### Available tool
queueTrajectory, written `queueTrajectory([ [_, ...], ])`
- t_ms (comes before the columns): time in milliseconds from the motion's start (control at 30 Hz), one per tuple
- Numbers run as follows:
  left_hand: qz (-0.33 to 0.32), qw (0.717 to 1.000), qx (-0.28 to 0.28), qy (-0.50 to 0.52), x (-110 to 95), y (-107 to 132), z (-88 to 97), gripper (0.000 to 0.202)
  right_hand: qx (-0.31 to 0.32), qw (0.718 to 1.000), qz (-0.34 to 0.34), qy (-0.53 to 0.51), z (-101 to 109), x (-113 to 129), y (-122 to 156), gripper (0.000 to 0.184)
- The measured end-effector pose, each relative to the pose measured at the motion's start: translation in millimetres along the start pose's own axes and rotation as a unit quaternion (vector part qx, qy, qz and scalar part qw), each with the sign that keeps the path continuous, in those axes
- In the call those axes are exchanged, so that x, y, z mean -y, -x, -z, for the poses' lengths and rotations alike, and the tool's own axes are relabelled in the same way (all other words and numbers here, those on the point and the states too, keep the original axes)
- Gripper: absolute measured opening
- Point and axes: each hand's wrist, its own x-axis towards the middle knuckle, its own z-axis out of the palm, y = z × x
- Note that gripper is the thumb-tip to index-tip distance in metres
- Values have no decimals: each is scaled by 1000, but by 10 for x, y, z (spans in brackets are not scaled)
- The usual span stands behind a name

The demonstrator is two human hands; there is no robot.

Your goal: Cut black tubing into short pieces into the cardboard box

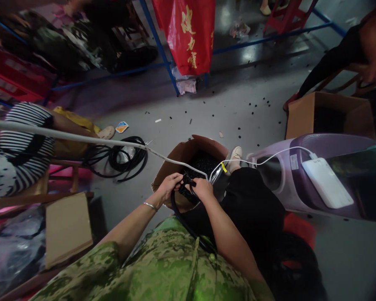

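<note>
Both my hands meet above an open cardboard box [164,169] that holds many small black pieces [203,162]. A thick black tube [177,211] runs up from my lap to my left hand [169,186], whose fingers pinch it near its end. Right beside it, my right hand [203,189] is closed around something small and dark with a curved loop; its kind is hard to make out. A white cable [163,156] passes over the box close to my right hand, with a yellow tag [223,167] on it.
A purple plastic stool [288,184] at right carries a white power bank [327,182]. Coiled black tubing [128,158] lies on the floor. Another cardboard box [301,115] stands by a person's leg at right. A person in stripes [28,142] sits at left. Black bits dot the floor.
</note>
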Motion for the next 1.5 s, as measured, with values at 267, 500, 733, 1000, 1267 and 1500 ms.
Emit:
queueTrajectory([
  [267,-10,997,29,-73,-75,-39,-25,46,24,999,-7,-39,-11,-58,-94,43],
  [500,65,998,19,-8,96,-115,-11,37,36,998,-44,-12,-60,-61,-113,38],
  [733,80,996,-5,37,138,-161,-45,31,47,997,-58,-1,-48,-55,-87,38],
  [1000,-31,998,-24,46,-40,-59,-63,42,35,997,-14,-65,-48,-141,-126,41],
  [1267,-78,997,-20,-21,-122,30,-108,45,25,997,32,-63,-38,-97,-62,51],
  [1500,-77,996,-7,-42,-185,65,-120,45,25,996,28,-83,-26,-92,-53,56],
])
